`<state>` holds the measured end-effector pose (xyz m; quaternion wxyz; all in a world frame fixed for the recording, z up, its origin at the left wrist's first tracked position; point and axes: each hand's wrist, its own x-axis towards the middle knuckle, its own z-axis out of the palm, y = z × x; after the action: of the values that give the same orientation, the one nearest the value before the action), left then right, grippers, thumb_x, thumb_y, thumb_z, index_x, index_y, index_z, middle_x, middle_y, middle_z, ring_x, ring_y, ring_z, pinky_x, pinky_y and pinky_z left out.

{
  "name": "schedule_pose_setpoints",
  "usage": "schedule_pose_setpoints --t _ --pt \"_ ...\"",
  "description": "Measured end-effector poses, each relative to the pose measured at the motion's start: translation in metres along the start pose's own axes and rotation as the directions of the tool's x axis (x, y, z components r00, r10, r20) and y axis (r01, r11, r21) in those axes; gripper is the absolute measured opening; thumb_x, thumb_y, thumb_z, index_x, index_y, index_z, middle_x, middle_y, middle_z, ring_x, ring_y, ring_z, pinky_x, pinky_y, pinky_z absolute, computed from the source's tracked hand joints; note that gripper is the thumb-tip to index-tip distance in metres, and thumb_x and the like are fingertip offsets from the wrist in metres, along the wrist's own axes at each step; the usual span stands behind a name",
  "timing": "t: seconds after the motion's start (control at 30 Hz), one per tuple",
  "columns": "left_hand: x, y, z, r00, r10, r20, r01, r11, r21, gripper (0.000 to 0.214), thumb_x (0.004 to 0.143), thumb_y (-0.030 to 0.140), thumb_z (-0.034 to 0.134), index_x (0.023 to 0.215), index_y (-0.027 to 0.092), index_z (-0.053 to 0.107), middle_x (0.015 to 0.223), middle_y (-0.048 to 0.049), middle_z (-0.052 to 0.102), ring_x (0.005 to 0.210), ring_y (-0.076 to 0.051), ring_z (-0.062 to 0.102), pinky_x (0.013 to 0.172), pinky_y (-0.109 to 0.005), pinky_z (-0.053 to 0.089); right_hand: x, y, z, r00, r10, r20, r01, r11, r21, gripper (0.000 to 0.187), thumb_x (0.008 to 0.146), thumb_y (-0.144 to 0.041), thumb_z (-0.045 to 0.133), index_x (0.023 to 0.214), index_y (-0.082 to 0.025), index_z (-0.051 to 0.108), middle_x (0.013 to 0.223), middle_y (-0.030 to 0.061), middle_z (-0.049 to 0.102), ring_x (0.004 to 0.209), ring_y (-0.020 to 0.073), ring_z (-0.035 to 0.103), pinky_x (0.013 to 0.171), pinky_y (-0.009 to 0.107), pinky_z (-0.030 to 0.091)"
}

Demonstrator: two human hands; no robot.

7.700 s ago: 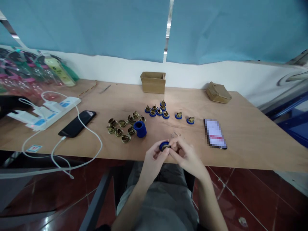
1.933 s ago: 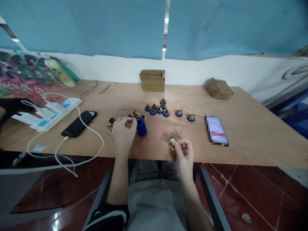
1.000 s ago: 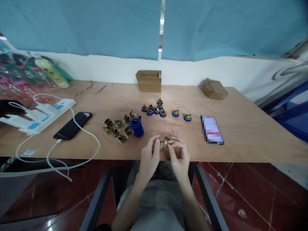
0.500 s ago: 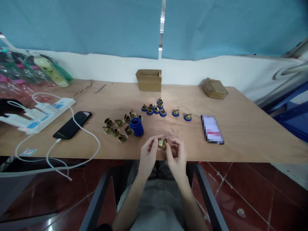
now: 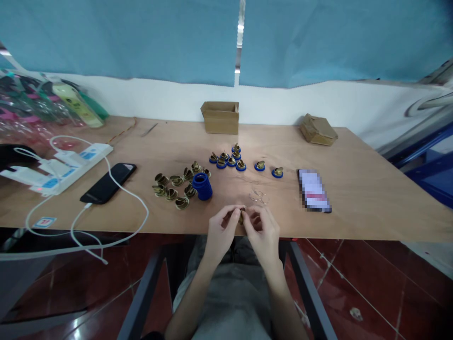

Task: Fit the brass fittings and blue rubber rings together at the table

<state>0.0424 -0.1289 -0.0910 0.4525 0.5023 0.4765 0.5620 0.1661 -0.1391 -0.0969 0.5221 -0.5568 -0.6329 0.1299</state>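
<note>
Between the fingertips of both my hands is a small brass-coloured metal fitting (image 5: 241, 216), mostly covered by the fingers. My left hand (image 5: 222, 231) pinches it from the left, and my right hand (image 5: 262, 230) grips it from the right, both at the table's front edge. Just beyond my hands lie some thin wire-like rings (image 5: 259, 196). A stack of blue rings (image 5: 202, 186) stands to the left, beside several loose brass fittings (image 5: 181, 203). Farther back, several brass fittings seated in blue rings (image 5: 241, 165) rest on the table, two of them apart to the right.
A black phone (image 5: 108, 183) with a white cable and a power strip (image 5: 76, 165) lie left. Another phone (image 5: 314, 191) is at right. An open cardboard box (image 5: 221, 119) and a closed one (image 5: 318, 129) stand by the wall. Plastic bottles (image 5: 78, 105) fill the far left.
My fingers have closed in around the brass fitting, which turned and is now mostly hidden. Both hands are closer together. The view has shifted slightly.
</note>
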Motion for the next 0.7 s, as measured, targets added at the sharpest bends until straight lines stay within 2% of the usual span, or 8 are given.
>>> schedule_pose_setpoints --t 0.1,0.27,0.43,0.53,0.7 --pt "-0.0015 -0.0026 0.0022 0.999 0.017 -0.030 -0.016 0.999 0.035 0.023 0.095 0.036 0.063 0.099 0.018 0.077 0.102 -0.0083 0.081 0.095 -0.020 0.076 0.087 -0.029 0.061 -0.0040 0.0040 0.0035 0.999 -0.031 -0.028 0.030 0.998 -0.051 0.008 0.098 -0.028 0.063 0.095 -0.020 0.066 0.075 0.0006 0.065 0.058 0.0137 0.058 0.058 0.027 0.050" --pt "-0.0034 -0.0022 0.0017 0.997 0.043 -0.058 -0.037 0.994 0.103 0.023 0.095 0.036 0.063 0.099 0.019 0.077 0.101 -0.0078 0.080 0.094 -0.020 0.076 0.086 -0.029 0.061 -0.0073 0.0068 0.0055 0.998 -0.026 -0.056 0.025 0.999 -0.022 0.008 0.099 -0.025 0.060 0.097 -0.021 0.066 0.072 -0.0004 0.068 0.054 0.0125 0.060 0.057 0.025 0.051" --pt "-0.0046 -0.0004 0.0013 0.997 0.064 -0.036 -0.058 0.990 0.131 0.022 0.096 0.035 0.062 0.099 0.019 0.077 0.101 -0.0071 0.080 0.093 -0.019 0.076 0.084 -0.028 0.061 -0.0038 0.0077 -0.0001 0.989 0.122 0.088 -0.134 0.981 0.141 0.011 0.098 -0.031 0.063 0.100 -0.022 0.068 0.065 -0.0044 0.062 0.051 0.0116 0.057 0.052 0.024 0.048" --pt "-0.0055 -0.0022 0.0016 0.997 0.082 -0.002 -0.081 0.983 0.166 0.021 0.097 0.035 0.061 0.099 0.020 0.077 0.100 -0.0065 0.080 0.094 -0.019 0.075 0.084 -0.028 0.060 -0.0027 0.0088 -0.0014 0.983 0.131 0.127 -0.150 0.977 0.154 0.012 0.096 -0.032 0.064 0.101 -0.022 0.067 0.064 -0.0054 0.059 0.051 0.0112 0.055 0.051 0.023 0.046" --pt "-0.0053 -0.0048 0.0002 0.995 0.096 0.022 -0.098 0.976 0.192 0.021 0.098 0.035 0.061 0.102 0.021 0.076 0.103 -0.0065 0.079 0.097 -0.020 0.075 0.088 -0.030 0.060 -0.0072 0.0099 0.0040 0.991 0.122 0.061 -0.129 0.983 0.133 0.011 0.098 -0.031 0.062 0.098 -0.021 0.067 0.067 -0.0033 0.062 0.054 0.0120 0.057 0.056 0.025 0.048"
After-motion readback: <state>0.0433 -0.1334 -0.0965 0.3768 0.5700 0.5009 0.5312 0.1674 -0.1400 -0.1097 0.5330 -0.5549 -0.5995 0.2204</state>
